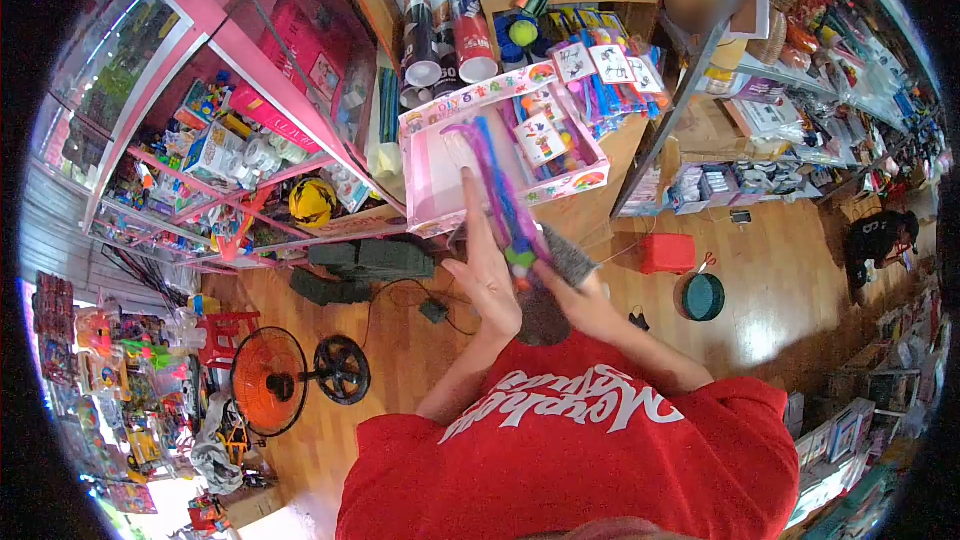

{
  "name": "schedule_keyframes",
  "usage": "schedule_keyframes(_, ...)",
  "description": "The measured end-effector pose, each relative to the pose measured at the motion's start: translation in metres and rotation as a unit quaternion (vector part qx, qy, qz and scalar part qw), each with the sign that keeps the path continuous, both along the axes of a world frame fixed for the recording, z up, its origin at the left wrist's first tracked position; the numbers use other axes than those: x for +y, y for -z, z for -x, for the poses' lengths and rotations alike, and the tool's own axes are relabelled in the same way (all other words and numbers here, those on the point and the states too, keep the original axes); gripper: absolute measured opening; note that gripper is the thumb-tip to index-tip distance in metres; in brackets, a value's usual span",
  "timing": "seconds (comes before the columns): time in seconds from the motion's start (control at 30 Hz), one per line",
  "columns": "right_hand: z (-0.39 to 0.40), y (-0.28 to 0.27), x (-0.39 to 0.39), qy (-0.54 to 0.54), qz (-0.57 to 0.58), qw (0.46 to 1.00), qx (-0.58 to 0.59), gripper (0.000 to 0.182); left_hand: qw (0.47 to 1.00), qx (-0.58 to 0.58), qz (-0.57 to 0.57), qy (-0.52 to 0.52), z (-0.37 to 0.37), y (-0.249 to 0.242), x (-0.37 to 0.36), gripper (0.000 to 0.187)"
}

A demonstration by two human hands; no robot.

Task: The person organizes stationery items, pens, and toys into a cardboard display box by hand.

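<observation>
My left hand point(488, 285) is held out flat with its fingers stretched toward the box, beside a packet of purple and blue pipe cleaners point(502, 190). Green pom-poms show at the near end of this packet, where my right hand point(572, 302) grips it. The packet's far end overlaps an open cardboard box point(428, 208) with a pink and white inside and a printed rim. In the box's right half lies a clear packet of colourful pieces with a white picture card point(541, 140). Grey fabric point(568, 258) shows just beyond my right hand.
More pipe-cleaner packets point(615, 70) with picture cards lie right of the box. Tubes point(474, 40) stand behind it. A pink-framed display case point(215, 35) rises at left. On the floor are an orange fan point(270, 380), a green round bin point(703, 297) and a red stool point(668, 253). A person point(880, 245) is at far right.
</observation>
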State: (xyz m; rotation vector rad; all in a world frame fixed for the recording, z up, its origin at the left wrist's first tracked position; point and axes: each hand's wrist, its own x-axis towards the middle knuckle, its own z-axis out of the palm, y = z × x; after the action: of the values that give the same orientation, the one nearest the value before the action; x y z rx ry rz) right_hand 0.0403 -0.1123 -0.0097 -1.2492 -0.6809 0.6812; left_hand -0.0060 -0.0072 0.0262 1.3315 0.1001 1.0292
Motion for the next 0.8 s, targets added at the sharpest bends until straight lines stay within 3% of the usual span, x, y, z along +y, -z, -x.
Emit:
schedule_keyframes(0.1, -0.024, -0.006, -0.006, 0.078, -0.064, 0.993, 0.058, 0.033, 0.987, 0.040, -0.073, -0.139, -0.003, -0.004, 0.009, 0.084)
schedule_keyframes(0.13, -0.030, -0.010, -0.009, 0.095, -0.058, 0.991, 0.068, 0.026, 0.986, 0.014, -0.056, -0.156, -0.004, -0.007, 0.006, 0.072)
schedule_keyframes(0.2, -0.036, -0.012, -0.016, 0.055, -0.049, 0.989, 0.131, 0.024, 0.997, 0.038, -0.026, -0.068, -0.006, 0.007, 0.005, 0.067)
schedule_keyframes(0.23, -0.037, -0.012, -0.018, 0.033, -0.045, 0.985, 0.163, 0.024, 0.996, 0.066, 0.054, -0.011, -0.002, 0.010, 0.000, 0.062)
schedule_keyframes(0.27, -0.031, -0.012, -0.015, 0.078, -0.031, 0.993, 0.088, 0.023, 0.985, 0.093, 0.137, 0.037, 0.001, 0.011, -0.005, 0.056)
schedule_keyframes(0.37, -0.025, -0.011, -0.016, 0.040, 0.093, 0.995, 0.011, 0.020, 0.964, 0.005, 0.258, 0.064, -0.003, 0.017, -0.007, 0.046)
schedule_keyframes(0.47, -0.034, -0.020, -0.030, 0.159, 0.058, 0.982, 0.084, 0.022, 0.962, -0.063, 0.258, 0.063, -0.004, -0.005, 0.003, 0.050)
schedule_keyframes(0.57, -0.036, -0.030, -0.035, 0.265, -0.032, 0.962, 0.053, 0.032, 0.956, -0.029, 0.285, 0.056, -0.003, -0.001, 0.016, 0.051)
schedule_keyframes(0.6, -0.031, -0.041, -0.042, 0.153, -0.062, 0.985, 0.040, 0.040, 0.965, -0.027, 0.250, 0.077, -0.008, 0.004, 0.016, 0.048)
schedule_keyframes(0.67, -0.021, -0.028, -0.032, 0.065, -0.016, 0.994, -0.090, 0.048, 0.934, 0.014, 0.337, 0.120, -0.008, 0.015, 0.008, 0.048)
schedule_keyframes(0.73, -0.006, -0.032, -0.012, -0.036, -0.030, 0.963, -0.266, 0.057, 0.859, 0.102, 0.490, 0.106, -0.002, 0.011, -0.012, 0.052)
schedule_keyframes(0.8, 0.014, -0.020, -0.003, -0.010, -0.031, 0.940, -0.338, 0.064, 0.965, 0.029, 0.240, 0.101, 0.007, 0.044, -0.021, 0.066)
